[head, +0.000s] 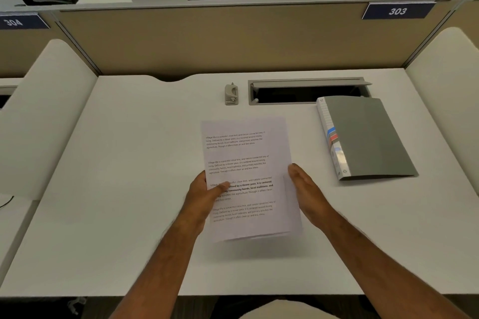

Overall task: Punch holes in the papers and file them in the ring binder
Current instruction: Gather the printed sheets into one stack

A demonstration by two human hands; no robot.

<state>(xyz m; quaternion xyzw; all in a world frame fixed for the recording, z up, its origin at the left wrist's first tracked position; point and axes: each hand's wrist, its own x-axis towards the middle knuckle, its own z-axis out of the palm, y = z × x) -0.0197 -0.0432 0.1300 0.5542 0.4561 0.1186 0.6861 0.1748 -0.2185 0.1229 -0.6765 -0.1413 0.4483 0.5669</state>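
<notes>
A stack of printed white papers (246, 163) is lifted a little above the white desk (129, 163), its near edge casting a shadow. My left hand (207, 194) grips the stack's left edge, thumb lying across the text. My right hand (305, 189) lies flat along the right edge with straight fingers. A small grey hole punch (231, 94) stands at the back of the desk, beyond the papers. A closed grey ring binder (368, 137) with a labelled spine lies to the right of the papers.
An open cable tray slot (308, 93) is set into the desk behind the binder. A beige partition (233, 39) closes the back, and white side dividers (46, 111) flank the desk. The desk's front edge is near my body.
</notes>
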